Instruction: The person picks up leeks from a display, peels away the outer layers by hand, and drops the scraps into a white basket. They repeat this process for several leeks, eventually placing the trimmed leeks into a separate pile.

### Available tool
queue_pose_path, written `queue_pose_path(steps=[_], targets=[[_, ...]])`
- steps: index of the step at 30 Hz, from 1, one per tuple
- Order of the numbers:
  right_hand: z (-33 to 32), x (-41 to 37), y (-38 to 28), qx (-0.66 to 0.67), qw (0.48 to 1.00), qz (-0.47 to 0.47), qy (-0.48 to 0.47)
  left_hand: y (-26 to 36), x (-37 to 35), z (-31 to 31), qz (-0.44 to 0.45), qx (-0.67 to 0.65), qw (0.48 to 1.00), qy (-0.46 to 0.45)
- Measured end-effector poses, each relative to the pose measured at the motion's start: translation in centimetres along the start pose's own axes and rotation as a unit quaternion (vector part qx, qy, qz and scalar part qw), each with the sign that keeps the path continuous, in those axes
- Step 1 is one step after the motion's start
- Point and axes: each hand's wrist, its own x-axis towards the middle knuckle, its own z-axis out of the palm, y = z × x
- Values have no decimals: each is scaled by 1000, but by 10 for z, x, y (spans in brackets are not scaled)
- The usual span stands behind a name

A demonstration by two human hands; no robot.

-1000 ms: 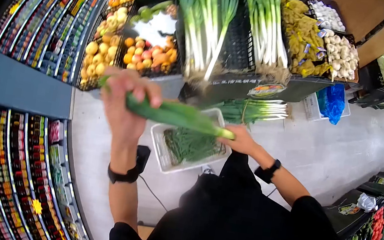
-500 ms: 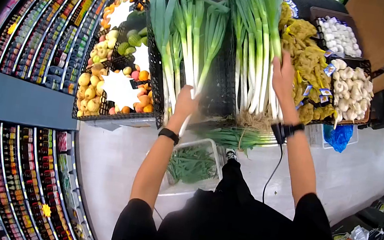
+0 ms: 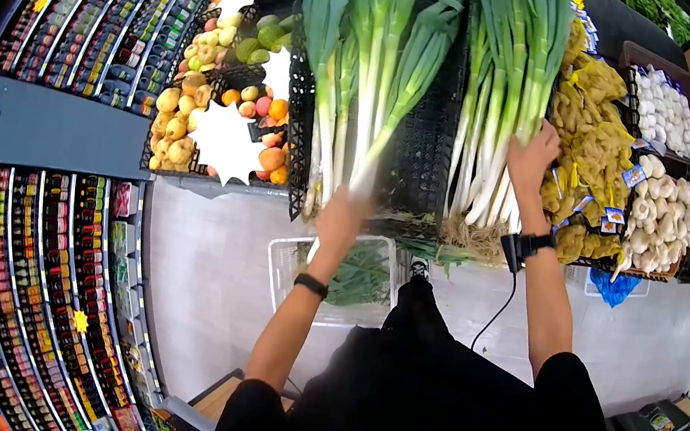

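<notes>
Long leeks [image 3: 371, 68] lie in the left part of a black crate [image 3: 421, 151], green tops away from me and white ends towards me. My left hand [image 3: 343, 213], slightly smeared by motion, is closed round the lower white end of a leek, whose tip shows beneath it. A denser bundle of leeks [image 3: 504, 105] with stringy roots fills the right side. On its right edge, my right hand [image 3: 534, 159] has its fingers bent round a leek stalk, thumb on the left. A cable hangs from the device on the right wrist.
Yellow net bags [image 3: 592, 145] and garlic [image 3: 661, 218] stand at the right. Crated fruit [image 3: 174, 132] is at the left, beside shelves of bottles [image 3: 44, 260]. On the floor, a white basket [image 3: 273, 269] holds green trimmings [image 3: 363, 276]. A blue plastic bag [image 3: 612, 288] lies under the garlic.
The view has shifted, so the display sits further right. My left hand has moved down towards the leek's white end. My right hand's fingers have bent in on the stalks.
</notes>
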Motion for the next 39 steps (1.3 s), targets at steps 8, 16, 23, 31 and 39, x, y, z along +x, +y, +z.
queue_pose_path(steps=[8, 16, 23, 31, 39], targets=[[-45, -77, -154, 103, 843, -457, -265, -45, -143, -112, 41, 48, 998, 26], [2, -206, -236, 210, 635, -628, -398, -127, -297, -262, 36, 152, 988, -19], [-46, -283, -298, 97, 606, -629, -477, -295, -434, -327, -40, 66, 995, -60], [-125, -326, -386, -86, 574, -652, -487, -441, -498, -267, -63, -123, 982, -132], [-192, -371, -481, -151, 551, -702, -425, -439, -451, -237, 53, -196, 974, -95]])
